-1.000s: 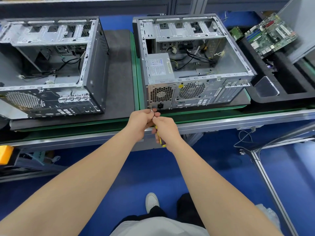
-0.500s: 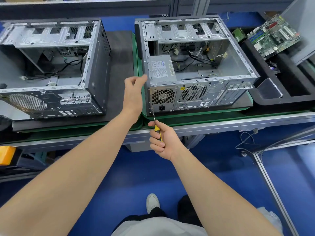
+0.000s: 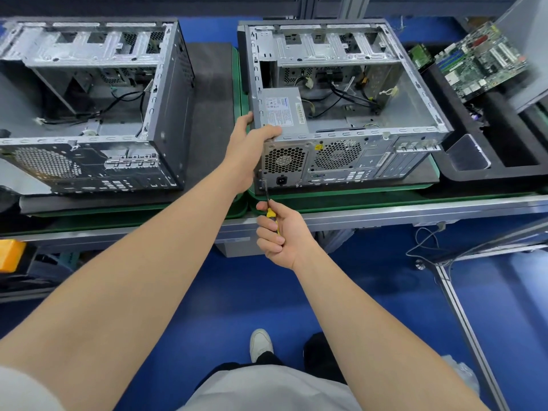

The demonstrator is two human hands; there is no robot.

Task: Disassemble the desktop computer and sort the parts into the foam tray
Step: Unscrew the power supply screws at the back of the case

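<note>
My left hand grips top rear corner of open grey metal computer case. My right hand, below it, wraps yellow-handled screwdriver. Shaft points up, away from me, tip at lower-left corner of rear panel, under silver power supply box.

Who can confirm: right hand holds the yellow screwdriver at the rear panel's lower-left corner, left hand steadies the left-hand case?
Wrong on the case. The head view shows the left hand gripping the top corner of the right-hand case, beside the power supply. The right hand does hold the yellow screwdriver at that case's rear lower-left corner.
</note>
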